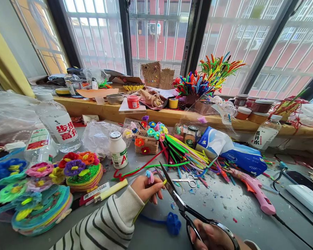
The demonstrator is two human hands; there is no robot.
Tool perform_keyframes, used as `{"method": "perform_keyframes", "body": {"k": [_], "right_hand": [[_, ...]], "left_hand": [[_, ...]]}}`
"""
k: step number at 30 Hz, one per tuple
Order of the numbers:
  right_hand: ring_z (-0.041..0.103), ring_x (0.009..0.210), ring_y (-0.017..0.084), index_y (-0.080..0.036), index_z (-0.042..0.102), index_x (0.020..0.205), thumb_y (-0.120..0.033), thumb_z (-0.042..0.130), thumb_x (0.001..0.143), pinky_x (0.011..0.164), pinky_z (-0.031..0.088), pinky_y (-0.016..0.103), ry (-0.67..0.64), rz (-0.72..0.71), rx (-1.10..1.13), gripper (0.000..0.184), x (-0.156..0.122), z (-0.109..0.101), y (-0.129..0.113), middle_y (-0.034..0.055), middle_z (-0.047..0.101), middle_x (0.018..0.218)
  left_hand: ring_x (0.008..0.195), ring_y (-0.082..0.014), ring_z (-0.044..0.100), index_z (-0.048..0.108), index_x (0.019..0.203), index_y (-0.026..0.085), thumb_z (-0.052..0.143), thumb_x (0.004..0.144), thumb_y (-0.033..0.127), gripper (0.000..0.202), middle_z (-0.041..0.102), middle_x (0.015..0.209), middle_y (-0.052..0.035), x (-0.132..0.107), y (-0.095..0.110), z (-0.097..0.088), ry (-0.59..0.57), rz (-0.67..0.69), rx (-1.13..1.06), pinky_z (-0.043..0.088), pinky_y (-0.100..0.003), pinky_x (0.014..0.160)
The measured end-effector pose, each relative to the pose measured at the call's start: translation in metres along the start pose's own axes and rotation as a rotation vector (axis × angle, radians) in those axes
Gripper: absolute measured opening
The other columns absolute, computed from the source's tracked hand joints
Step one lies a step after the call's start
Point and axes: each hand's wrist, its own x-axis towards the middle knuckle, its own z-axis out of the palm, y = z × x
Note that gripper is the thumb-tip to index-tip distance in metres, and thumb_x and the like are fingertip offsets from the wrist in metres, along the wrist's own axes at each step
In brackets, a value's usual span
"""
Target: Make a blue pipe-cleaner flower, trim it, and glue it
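Note:
In the head view my left hand (147, 190) is closed around a yellow pipe cleaner (165, 182). Its tip sticks out past my fingertips, and its tail hangs below my wrist. A small curled pink and light-blue pipe cleaner piece (149, 176) shows above those fingers. My right hand (211, 234) grips the handles of large black scissors (178, 199). Their blades are spread, and the yellow tip lies by them; whether it touches them I cannot tell. On the table between my hands lies a blue pipe cleaner flower (173, 223) with a blue stem.
Finished flowers (39, 173) crowd the left, near a white bottle (118, 150). Ahead are a small basket (146, 146) of flowers, loose pipe cleaners (185, 149) and small scissors (190, 180). A pink glue gun (258, 192) with a cord lies right. Coloured scraps litter the table.

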Motion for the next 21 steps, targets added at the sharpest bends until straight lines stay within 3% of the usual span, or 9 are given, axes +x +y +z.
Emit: {"method": "perform_keyframes", "body": {"k": [2, 6, 11, 14, 16, 21], "right_hand": [[0.030, 0.039, 0.002, -0.009, 0.049, 0.062, -0.049, 0.050, 0.062, 0.037, 0.021, 0.014, 0.051, 0.001, -0.034, 0.040, 0.002, 0.000, 0.000, -0.0033, 0.038, 0.048], [0.020, 0.027, 0.000, -0.015, 0.033, 0.044, -0.047, 0.047, 0.065, 0.028, 0.013, 0.014, 0.091, -0.097, -0.113, 0.041, 0.006, 0.000, 0.002, -0.0094, 0.024, 0.033], [0.022, 0.029, -0.001, -0.011, 0.044, 0.064, -0.049, 0.048, 0.063, 0.027, 0.014, 0.011, 0.158, -0.105, -0.182, 0.038, 0.001, -0.003, -0.001, -0.0090, 0.030, 0.038], [0.028, 0.032, 0.000, -0.009, 0.047, 0.069, -0.053, 0.049, 0.059, 0.028, 0.018, 0.012, 0.043, -0.065, -0.309, 0.045, -0.005, -0.008, -0.005, -0.0070, 0.035, 0.040], [0.028, 0.030, 0.000, -0.010, 0.047, 0.071, -0.054, 0.047, 0.060, 0.028, 0.019, 0.012, 0.034, -0.073, -0.342, 0.045, -0.008, -0.012, -0.007, -0.0074, 0.035, 0.039], [0.024, 0.023, 0.000, -0.013, 0.046, 0.072, -0.055, 0.043, 0.063, 0.024, 0.016, 0.013, 0.216, -0.081, -0.353, 0.043, -0.014, -0.018, -0.007, -0.0094, 0.031, 0.036]], "left_hand": [[0.030, -0.0069, 0.046, 0.053, 0.061, 0.010, 0.052, 0.059, 0.039, 0.028, 0.056, 0.045, -0.0008, 0.002, -0.003, 0.000, 0.014, -0.007, 0.019, 0.034, -0.018, 0.033], [0.028, -0.0065, 0.045, 0.053, 0.060, 0.011, 0.052, 0.059, 0.040, 0.029, 0.055, 0.042, 0.0004, 0.004, -0.008, 0.001, 0.017, -0.029, 0.067, 0.032, -0.017, 0.031], [0.029, -0.0064, 0.045, 0.051, 0.061, 0.011, 0.052, 0.058, 0.040, 0.029, 0.054, 0.042, 0.0014, 0.002, -0.002, -0.006, 0.139, 0.027, 0.062, 0.033, -0.017, 0.032], [0.035, -0.0073, 0.047, 0.052, 0.061, 0.011, 0.055, 0.056, 0.038, 0.028, 0.055, 0.045, 0.0007, 0.001, 0.007, -0.015, 0.255, 0.069, 0.017, 0.038, -0.019, 0.037], [0.039, -0.0084, 0.049, 0.053, 0.060, 0.011, 0.055, 0.055, 0.037, 0.027, 0.055, 0.048, 0.0006, 0.000, 0.013, -0.021, 0.290, 0.102, -0.007, 0.041, -0.022, 0.042], [0.046, -0.0090, 0.049, 0.056, 0.061, 0.012, 0.055, 0.056, 0.033, 0.021, 0.054, 0.053, 0.0007, -0.002, 0.022, -0.030, 0.358, 0.189, 0.151, 0.041, -0.022, 0.046]]}}
